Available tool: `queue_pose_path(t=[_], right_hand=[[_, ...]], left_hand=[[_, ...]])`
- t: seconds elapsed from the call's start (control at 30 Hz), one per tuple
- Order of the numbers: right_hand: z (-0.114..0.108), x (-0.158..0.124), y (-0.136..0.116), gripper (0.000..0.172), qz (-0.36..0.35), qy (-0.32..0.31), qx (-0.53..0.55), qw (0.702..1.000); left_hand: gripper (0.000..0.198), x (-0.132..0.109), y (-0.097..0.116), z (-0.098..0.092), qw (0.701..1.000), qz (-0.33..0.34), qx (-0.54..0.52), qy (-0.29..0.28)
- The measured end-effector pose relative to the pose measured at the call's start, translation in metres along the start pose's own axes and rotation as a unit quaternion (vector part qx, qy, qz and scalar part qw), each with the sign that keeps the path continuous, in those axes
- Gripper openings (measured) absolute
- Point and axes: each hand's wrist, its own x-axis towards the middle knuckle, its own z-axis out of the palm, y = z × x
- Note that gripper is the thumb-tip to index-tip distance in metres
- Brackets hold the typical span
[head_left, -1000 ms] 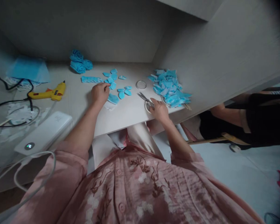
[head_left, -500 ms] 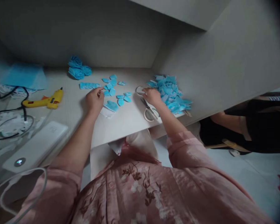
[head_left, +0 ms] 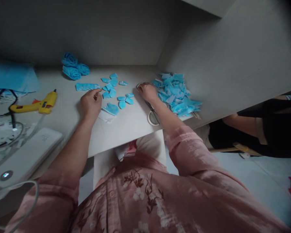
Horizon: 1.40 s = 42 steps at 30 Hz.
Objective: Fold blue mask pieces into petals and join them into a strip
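My left hand [head_left: 91,103] rests on the desk with its fingers curled in. What they hold, if anything, is hidden. Just beyond it lies a row of folded blue pieces [head_left: 87,86]; to its right are small blue cut-out petals [head_left: 108,87] and a white-and-blue folded piece [head_left: 111,110]. My right hand [head_left: 147,92] has its fingers closed over a thin ring-shaped roll [head_left: 138,86], partly covered. Beneath that hand and wrist lie scissors [head_left: 153,118] with white handles, their blades partly hidden. A heap of blue scraps [head_left: 176,94] sits to its right.
Blue fabric roses [head_left: 72,67] stand at the back left. A yellow glue gun [head_left: 45,103], a blue sheet [head_left: 13,77], black cables and a white power bank [head_left: 31,153] occupy the left. Walls bound the desk behind and right. Another person's arm [head_left: 242,127] shows at far right.
The view has shifted, so most desk items appear further left. My right hand has moved slightly away from me and left with the ring-shaped roll, while my left hand keeps its curled pose.
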Motion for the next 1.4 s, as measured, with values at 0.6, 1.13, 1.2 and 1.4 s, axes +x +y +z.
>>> queue_pose_path(t=[0.6, 1.13, 1.2, 1.4], right_hand=[[-0.015, -0.129, -0.076, 0.038, -0.348, 0.051, 0.198, 0.915], [-0.037, -0.170, 0.107, 0.028, 0.093, -0.057, -0.089, 0.990], [-0.049, -0.153, 0.117, 0.016, 0.154, -0.073, 0.016, 0.985], [-0.108, -0.101, 0.161, 0.027, 0.244, -0.054, 0.401, 0.881]], left_hand=[[0.037, 0.000, 0.014, -0.018, 0.998, -0.051, -0.021, -0.006], [0.037, 0.004, -0.003, -0.009, 0.995, -0.077, -0.069, -0.010], [0.037, 0.005, -0.005, -0.008, 0.994, -0.075, -0.077, -0.007], [0.038, 0.001, 0.001, -0.010, 0.995, -0.079, -0.063, -0.008]])
